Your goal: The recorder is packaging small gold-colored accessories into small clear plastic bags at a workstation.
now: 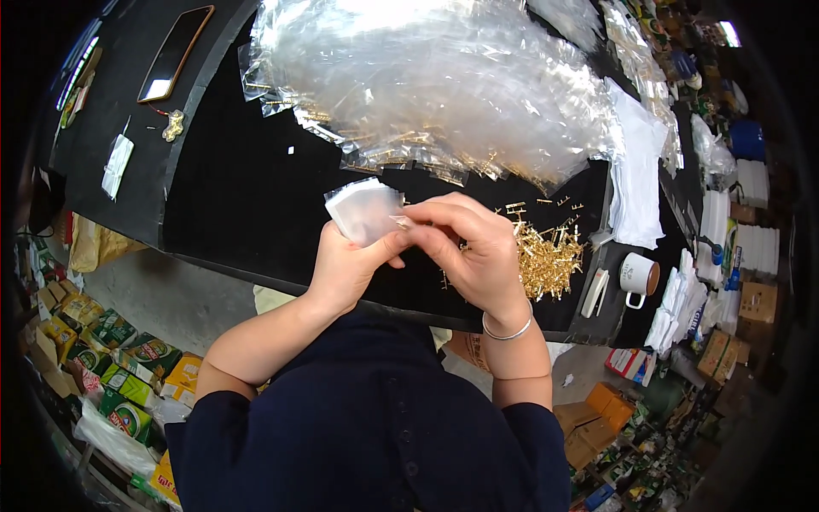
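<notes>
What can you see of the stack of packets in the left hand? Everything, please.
The stack of packets is see-through and plastic-looking, milky white where layers overlap, roughly rectangular, its upper edges slightly fanned. It is tilted, held above the black tabletop. The left hand grips its lower part. The right hand has its fingertips at the lower right corner; exactly what they pinch is too small to tell.

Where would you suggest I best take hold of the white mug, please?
The white mug is probably best taken by its handle, coming from the near side, because that loop sticks out toward the picture's lower edge.
</notes>
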`<state>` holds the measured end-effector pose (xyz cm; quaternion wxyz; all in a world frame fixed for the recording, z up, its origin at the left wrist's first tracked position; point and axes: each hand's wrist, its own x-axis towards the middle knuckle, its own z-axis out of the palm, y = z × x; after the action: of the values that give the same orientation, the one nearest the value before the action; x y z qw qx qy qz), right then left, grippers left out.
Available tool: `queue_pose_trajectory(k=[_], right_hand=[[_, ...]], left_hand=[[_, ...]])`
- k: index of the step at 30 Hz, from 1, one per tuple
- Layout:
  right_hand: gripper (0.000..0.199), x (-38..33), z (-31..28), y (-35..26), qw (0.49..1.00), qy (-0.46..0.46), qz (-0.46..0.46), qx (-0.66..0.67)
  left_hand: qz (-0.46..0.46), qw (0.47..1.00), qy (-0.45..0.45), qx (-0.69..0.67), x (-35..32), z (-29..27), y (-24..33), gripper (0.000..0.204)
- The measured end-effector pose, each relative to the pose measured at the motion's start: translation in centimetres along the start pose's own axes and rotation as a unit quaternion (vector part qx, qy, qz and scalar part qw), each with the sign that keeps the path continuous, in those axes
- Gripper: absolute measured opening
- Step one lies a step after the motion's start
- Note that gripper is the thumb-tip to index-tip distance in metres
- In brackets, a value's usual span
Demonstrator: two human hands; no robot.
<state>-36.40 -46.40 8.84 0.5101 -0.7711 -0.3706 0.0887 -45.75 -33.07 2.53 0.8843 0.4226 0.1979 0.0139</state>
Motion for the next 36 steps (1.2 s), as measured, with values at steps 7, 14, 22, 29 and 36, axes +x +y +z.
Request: queue_pose_trajectory(k=[7, 14, 22, 29, 36], right_hand=[[0.025, 1.8, -0.6, 1.0, 0.98, 0.042, -0.126, -0.145], [0.028, 2.8, 2.6, 2.2, 0.961, -0.002, -0.087, -0.263], [0.02, 1.8, 3.8, 2.9, 0.975, -0.09, 0.018, -0.202], [0.016, 2.0, 2.6, -1.0, 0.993, 0.035, 0.06, 0.093], [0.016, 1.6, 2.1, -0.6, 0.997, -0.056, -0.017, 0.05]], left_hand=[[0.07, 0.996, 0.028, 0.056, -0.6, -1.3, 1.0, 0.023], [0.046, 0.997, 0.059, 0.03, -1.0, -3.9, 1.6, 0.015], [0.041, 0.999, 0.025, -0.005, -0.8, -3.0, 1.2, 0.012], [0.009, 0.999, 0.03, -0.029, -0.6, -2.2, 1.3, 0.017], [0.008, 0.998, 0.021, -0.055, -0.8, -2.1, 0.7, 0.027]])
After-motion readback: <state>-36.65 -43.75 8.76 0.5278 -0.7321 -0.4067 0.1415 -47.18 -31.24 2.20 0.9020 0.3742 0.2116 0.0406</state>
